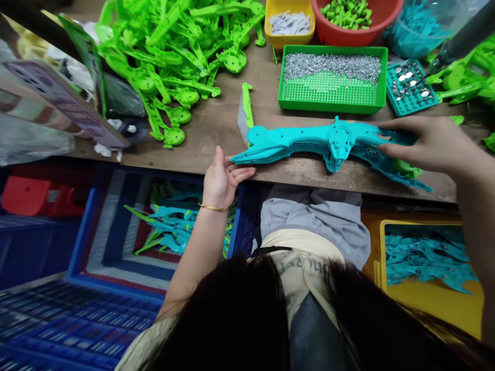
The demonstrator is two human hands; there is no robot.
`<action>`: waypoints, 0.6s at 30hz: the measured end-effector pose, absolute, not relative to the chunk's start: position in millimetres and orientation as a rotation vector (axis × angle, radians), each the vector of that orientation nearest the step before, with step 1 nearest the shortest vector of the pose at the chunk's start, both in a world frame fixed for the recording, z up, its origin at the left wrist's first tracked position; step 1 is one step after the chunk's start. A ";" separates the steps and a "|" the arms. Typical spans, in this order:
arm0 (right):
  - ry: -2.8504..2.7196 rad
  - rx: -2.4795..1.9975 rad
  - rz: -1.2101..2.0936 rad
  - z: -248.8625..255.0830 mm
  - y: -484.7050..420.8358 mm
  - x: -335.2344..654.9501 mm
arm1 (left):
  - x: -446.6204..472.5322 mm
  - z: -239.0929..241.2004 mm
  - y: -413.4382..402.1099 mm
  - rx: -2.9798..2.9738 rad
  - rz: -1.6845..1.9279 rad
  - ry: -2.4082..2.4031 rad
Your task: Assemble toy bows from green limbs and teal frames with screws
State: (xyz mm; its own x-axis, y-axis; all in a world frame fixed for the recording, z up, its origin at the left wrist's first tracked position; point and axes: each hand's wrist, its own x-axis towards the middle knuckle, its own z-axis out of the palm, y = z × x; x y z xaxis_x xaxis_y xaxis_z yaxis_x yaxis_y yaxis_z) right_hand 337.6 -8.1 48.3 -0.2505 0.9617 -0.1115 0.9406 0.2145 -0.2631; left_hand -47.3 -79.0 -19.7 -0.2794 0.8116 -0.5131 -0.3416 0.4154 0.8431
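A long turquoise plastic part (pixel 294 141), bow-like with a raised block in the middle, lies across the front of the workbench. My right hand (pixel 433 141) grips its right end between thumb and fingers. A bit of green plastic (pixel 406 167) shows beneath that end. At the pointed left tip, my left hand (pixel 224 178) is open with fingers stretched out under the tip, seeming to touch it. Just behind the left end stands a slim green piece (pixel 247 105) with a translucent blade. A green tray (pixel 332 105) of small metal pins or screws sits behind the part.
Bright green plastic parts (pixel 174 51) are heaped at back left. A yellow bin (pixel 290 38), a red bowl (pixel 358 33) and a teal tray (pixel 412 87) with shiny discs stand behind. Below the bench edge are a blue crate (pixel 83 232) and a yellow crate (pixel 433 304) holding parts.
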 end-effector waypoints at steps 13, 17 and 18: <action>-2.530 -1.790 0.412 39.9 -20.2 331.1 | -47.0 -28.1 -77.2 0.471 1.315 1.447; -2.473 -1.801 0.494 38.8 -18.4 330.8 | -45.7 -29.8 -73.2 0.432 1.333 1.469; -2.470 -1.801 0.509 39.0 -18.7 330.9 | -45.5 -29.9 -72.7 0.430 1.336 1.471</action>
